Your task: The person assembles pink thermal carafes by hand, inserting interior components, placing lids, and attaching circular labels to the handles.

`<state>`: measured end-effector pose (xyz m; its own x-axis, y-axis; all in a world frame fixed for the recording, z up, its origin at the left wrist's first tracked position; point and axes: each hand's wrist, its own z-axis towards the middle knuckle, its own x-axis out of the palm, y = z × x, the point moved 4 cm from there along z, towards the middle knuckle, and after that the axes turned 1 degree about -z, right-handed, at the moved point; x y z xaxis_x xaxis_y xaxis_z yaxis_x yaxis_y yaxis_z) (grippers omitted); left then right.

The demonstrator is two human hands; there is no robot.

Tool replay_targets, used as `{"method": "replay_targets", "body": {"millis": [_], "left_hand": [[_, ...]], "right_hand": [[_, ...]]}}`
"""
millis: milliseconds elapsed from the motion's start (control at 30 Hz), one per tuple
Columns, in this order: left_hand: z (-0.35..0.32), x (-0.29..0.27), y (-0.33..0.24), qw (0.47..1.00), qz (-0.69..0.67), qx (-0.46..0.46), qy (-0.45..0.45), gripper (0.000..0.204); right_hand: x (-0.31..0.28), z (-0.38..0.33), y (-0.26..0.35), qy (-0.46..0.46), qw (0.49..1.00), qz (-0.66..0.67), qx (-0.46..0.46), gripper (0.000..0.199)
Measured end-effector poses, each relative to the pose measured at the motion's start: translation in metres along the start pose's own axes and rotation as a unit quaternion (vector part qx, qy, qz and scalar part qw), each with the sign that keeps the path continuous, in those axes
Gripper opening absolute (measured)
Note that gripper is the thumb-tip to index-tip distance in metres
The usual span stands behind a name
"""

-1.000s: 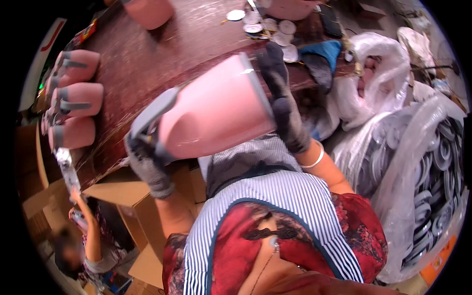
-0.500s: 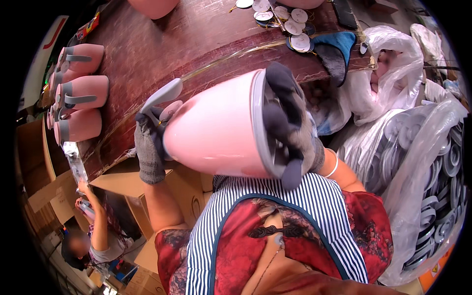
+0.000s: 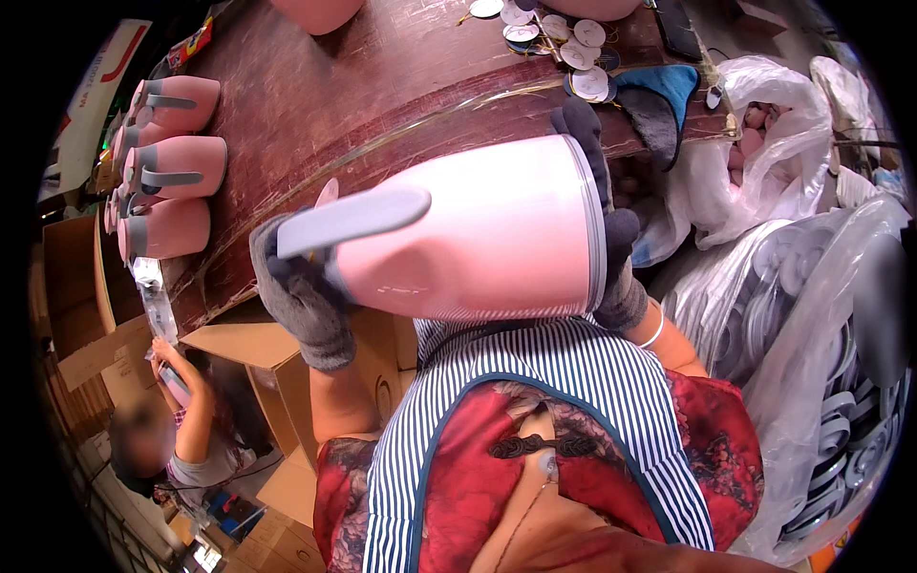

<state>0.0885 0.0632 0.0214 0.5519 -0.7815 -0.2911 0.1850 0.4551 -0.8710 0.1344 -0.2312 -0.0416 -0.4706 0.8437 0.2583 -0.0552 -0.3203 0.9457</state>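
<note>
A pink jug (image 3: 478,229) with a grey handle (image 3: 358,220) lies on its side in front of my chest, its wide grey-rimmed end to the right. My left hand (image 3: 301,296), in a grey glove, is closed round the narrow end beside the handle. At the wide end, my gloved right hand (image 3: 611,229) grips the rim, with most of its palm hidden behind the jug. A small pink piece (image 3: 328,191) shows beyond the left hand; how it is attached cannot be made out.
Several pink jugs (image 3: 181,167) stand at the table's (image 3: 382,86) left edge. Round tags (image 3: 583,53) and a blue-black cloth piece (image 3: 659,105) lie far right. Bags of pink parts (image 3: 764,143) and grey rings (image 3: 821,449) stand right; cartons (image 3: 248,344) and a co-worker (image 3: 191,420) are lower left.
The jug has turned so its handle faces up toward me and its wide end points further right. My right hand has moved from inside the opening to the rim. A blurred grey shape appears over the ring bag.
</note>
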Motion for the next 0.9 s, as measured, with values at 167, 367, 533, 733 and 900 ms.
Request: {"method": "replay_targets", "body": {"millis": [167, 367, 533, 733, 900], "left_hand": [[-0.016, -0.001, -0.011, 0.995, 0.043, 0.091, -0.005, 0.059], [-0.015, 0.005, -0.008, 0.997, 0.064, -0.021, 0.040, 0.057], [-0.015, -0.006, 0.025, 0.976, 0.113, -0.174, 0.068, 0.048], [-0.003, -0.002, -0.111, 0.798, 0.360, 0.432, 0.217, 0.022], [0.074, -0.081, -0.054, 0.642, 0.618, 0.377, 0.251, 0.039]], "right_hand": [[-0.005, -0.016, 0.052, 0.069, 0.979, -0.153, -0.118, 0.097], [0.006, -0.003, 0.067, -0.005, 0.956, -0.259, -0.139, 0.099], [-0.005, 0.004, 0.046, -0.003, 0.956, -0.235, -0.175, 0.096], [-0.006, -0.040, -0.068, -0.077, 0.946, 0.169, 0.266, 0.074], [-0.131, -0.105, -0.123, -0.283, 0.914, 0.162, 0.243, 0.050]]}}
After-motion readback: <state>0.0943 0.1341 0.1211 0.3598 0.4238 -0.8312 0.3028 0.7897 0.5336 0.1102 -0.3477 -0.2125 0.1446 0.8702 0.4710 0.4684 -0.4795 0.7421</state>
